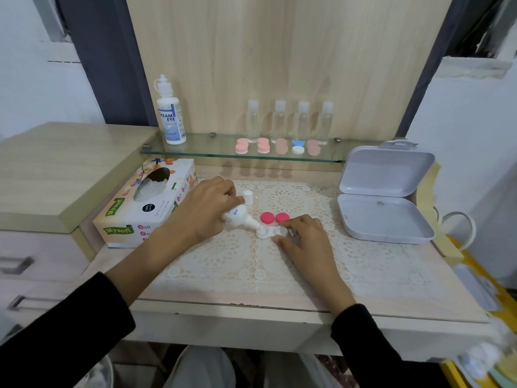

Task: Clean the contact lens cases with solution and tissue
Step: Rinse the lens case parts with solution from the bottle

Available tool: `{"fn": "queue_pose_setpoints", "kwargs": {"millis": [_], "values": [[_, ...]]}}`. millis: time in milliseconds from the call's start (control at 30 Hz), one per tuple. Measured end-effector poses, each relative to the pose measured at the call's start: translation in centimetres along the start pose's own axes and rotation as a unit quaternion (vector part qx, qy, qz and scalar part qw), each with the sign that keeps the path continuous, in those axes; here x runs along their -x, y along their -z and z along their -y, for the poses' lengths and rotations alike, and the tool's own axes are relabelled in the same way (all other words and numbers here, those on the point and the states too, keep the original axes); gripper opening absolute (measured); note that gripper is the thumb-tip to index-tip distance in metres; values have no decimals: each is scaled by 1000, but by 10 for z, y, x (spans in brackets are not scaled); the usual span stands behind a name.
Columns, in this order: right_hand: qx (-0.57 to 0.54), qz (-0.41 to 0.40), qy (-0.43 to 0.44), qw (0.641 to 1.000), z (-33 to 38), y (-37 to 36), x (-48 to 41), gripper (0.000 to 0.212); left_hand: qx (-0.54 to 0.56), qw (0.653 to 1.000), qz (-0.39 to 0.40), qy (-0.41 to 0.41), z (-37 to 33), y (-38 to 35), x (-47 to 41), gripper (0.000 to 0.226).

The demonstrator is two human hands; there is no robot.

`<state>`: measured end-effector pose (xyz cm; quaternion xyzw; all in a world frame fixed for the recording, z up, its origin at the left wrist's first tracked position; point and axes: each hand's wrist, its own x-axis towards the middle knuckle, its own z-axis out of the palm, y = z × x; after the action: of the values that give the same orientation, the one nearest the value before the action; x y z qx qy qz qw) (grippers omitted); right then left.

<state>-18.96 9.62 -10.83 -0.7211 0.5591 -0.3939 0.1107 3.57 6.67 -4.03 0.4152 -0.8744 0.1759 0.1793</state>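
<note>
On the lace mat (251, 261) spread over the tabletop (279, 306), toward its far middle, lies the white lens case (264, 233) with both wells uncovered. Its two pink caps (267, 217) rest on the mat just behind it, evidently taken off so that the wells can be flushed. The left hand (207, 211) is wrapped around the small solution bottle (237, 217), which is tipped nozzle-down to the case's left well, a position suited to delivering solution directly into it. The bottle's white cap (248, 196) stands on the mat just behind the bottle. The right hand (302, 236) pinches the case's right end between thumb and forefinger, probably to keep the light case from sliding under the nozzle. Off the mat's left edge sits the tissue box (145, 203), with a tissue showing in its opening, within reach for wiping. Above the mat's far edge, a glass shelf (195, 152) carries a large solution bottle (170, 113), four clear bottles and a row of further lens cases (279, 147). Off the mat's right edge, a grey hinged box (386, 203) lies open. The nozzle tip merges with the white case, so contact and any flow cannot be judged. The left hand hides most of the bottle's label, the right fingers cover part of the right well, and objects at the right border are too blurred to identify.
</note>
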Motion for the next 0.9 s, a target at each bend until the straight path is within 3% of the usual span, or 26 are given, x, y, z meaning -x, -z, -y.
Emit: {"fn": "queue_pose_setpoints", "kwargs": {"millis": [900], "values": [[2,3,6,1000,2,2,2,28,0,1000,2,3,-4,7,-3,50]]}}
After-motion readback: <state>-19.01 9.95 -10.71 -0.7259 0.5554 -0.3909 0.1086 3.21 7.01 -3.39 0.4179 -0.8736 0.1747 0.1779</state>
